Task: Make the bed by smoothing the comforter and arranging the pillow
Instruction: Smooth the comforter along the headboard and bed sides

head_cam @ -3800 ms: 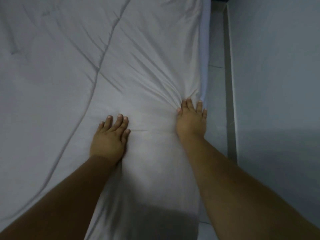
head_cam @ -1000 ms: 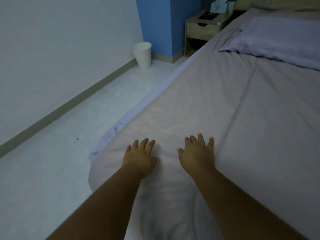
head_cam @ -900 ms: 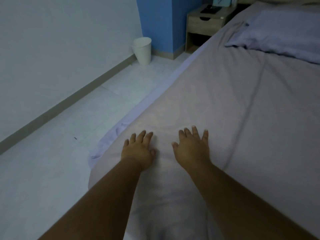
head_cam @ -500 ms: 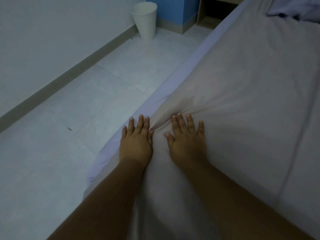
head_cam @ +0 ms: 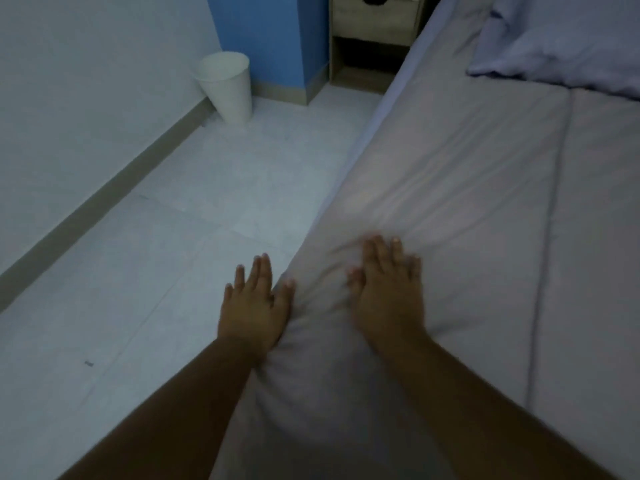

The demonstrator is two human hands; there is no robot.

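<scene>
Comforter [head_cam: 450, 174] covers the bed, bunched into ridges at its left edge. Right hand [head_cam: 388, 296] lies flat on it, fingers spread (blurred); left hand [head_cam: 252, 303], fingers straight and close together, rests against the overhanging side. Step: smoothing the edge. Next move likely needs an outward sweep toward the pillow [head_cam: 561, 39], lying at the head.

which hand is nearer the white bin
Left. The left hand presses the comforter's floor-side edge, on the bin's side; the right hand lies flat further in on the comforter, farther from the bin.
</scene>
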